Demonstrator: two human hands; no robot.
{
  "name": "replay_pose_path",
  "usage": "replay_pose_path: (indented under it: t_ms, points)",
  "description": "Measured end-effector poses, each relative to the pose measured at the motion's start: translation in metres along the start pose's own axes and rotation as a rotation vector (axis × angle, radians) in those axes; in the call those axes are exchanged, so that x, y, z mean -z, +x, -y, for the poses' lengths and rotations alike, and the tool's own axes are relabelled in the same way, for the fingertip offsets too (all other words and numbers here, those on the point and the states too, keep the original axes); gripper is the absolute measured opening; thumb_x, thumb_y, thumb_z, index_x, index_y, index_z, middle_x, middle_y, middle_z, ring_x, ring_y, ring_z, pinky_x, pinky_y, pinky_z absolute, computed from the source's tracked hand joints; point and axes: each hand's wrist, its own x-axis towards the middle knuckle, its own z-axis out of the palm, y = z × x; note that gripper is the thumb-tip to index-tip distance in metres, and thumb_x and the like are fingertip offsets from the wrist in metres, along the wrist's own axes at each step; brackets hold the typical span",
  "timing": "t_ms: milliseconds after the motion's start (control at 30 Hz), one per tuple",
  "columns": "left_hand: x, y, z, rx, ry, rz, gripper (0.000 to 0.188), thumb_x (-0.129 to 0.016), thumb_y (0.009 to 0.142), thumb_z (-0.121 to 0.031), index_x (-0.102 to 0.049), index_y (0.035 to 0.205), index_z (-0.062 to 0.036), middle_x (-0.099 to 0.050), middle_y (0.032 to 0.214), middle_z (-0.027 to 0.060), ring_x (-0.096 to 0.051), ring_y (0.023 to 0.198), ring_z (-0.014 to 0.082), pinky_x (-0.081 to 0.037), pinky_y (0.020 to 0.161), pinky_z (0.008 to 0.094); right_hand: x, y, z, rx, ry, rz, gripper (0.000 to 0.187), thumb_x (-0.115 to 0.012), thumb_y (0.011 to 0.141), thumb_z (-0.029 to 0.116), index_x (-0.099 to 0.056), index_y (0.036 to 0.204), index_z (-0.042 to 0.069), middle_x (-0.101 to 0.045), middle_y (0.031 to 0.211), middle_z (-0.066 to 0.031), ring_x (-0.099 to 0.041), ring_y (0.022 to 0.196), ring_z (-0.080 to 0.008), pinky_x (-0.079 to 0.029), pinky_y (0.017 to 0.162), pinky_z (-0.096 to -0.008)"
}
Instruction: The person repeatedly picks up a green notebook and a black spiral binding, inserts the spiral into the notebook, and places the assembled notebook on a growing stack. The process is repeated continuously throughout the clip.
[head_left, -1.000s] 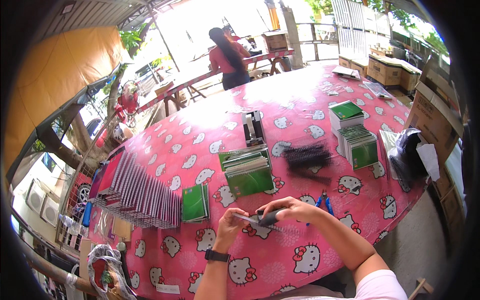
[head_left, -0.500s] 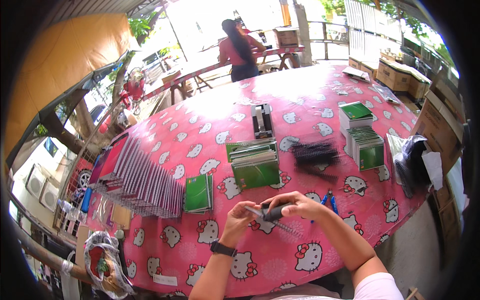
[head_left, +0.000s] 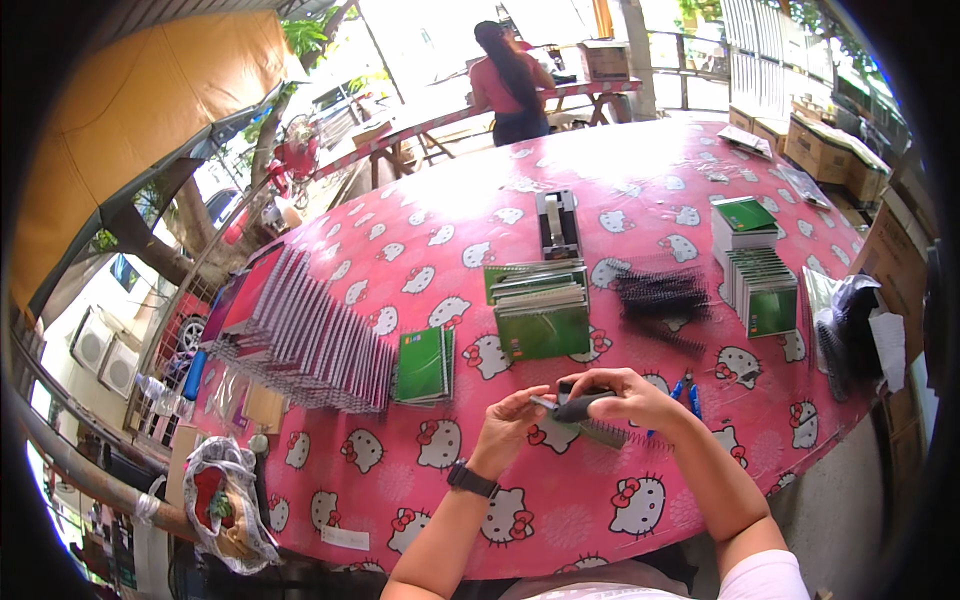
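Note:
Low over the near middle of the table, my left hand [head_left: 510,422] pinches the pale end of a thin piece, which looks like a notebook edge. My right hand [head_left: 625,395] curls around a dark grey, rounded thing [head_left: 578,408] whose kind I cannot make out. Under the right hand a spiral-edged notebook [head_left: 603,432] shows as a greyish-green strip, with a thin wire coil [head_left: 640,436] running out to the right. My fingers hide most of it. Beyond the hands stands a stack of green notebooks [head_left: 545,330]. Blue-handled pliers [head_left: 690,395] lie right of my right hand.
Red-and-purple spiral notebooks [head_left: 310,340] fill the left, beside a few green ones [head_left: 424,365]. Black coils [head_left: 660,295] lie right of centre, near more green notebooks [head_left: 762,285]. A tape dispenser [head_left: 558,225] stands farther back. A person [head_left: 512,85] stands at another table.
The whole view has shifted, so the table's contents sit farther right in the picture. Both hands stay together over the table, and more of the notebook under my right hand shows.

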Motion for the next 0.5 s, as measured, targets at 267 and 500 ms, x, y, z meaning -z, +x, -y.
replay_pose_path:
  t_ms: [267, 500]
  points:
    - [-0.019, -0.003, -0.017, -0.042, 0.237, -0.053, 0.027, -0.060, 0.088, 0.002, -0.063, 0.114, -0.0007, -0.063, 0.102, 0.0019, -0.059, 0.094, 0.0081, -0.047, 0.080, 0.0197, -0.002, -0.001, 0.013, 0.387, -1.086, -0.339, 0.053, -0.079, 0.069, 0.039, -0.061, 0.106, 0.007, -0.061, 0.113, -0.0116, -0.053, 0.109, -0.0289, -0.040, 0.092, -0.0415]
    - [-0.059, 0.001, -0.044, -0.184, 0.450, -0.103, 0.022, -0.064, 0.085, 0.002, -0.067, 0.106, -0.0028, -0.064, 0.094, 0.0001, -0.058, 0.081, 0.0049, -0.048, 0.067, 0.0187, -0.021, -0.010, 0.012, 0.349, -0.831, -0.293, 0.025, -0.065, 0.086, 0.012, -0.061, 0.109, 0.003, -0.065, 0.093, -0.0160, -0.064, 0.083, -0.0306, -0.051, 0.072, -0.0357]
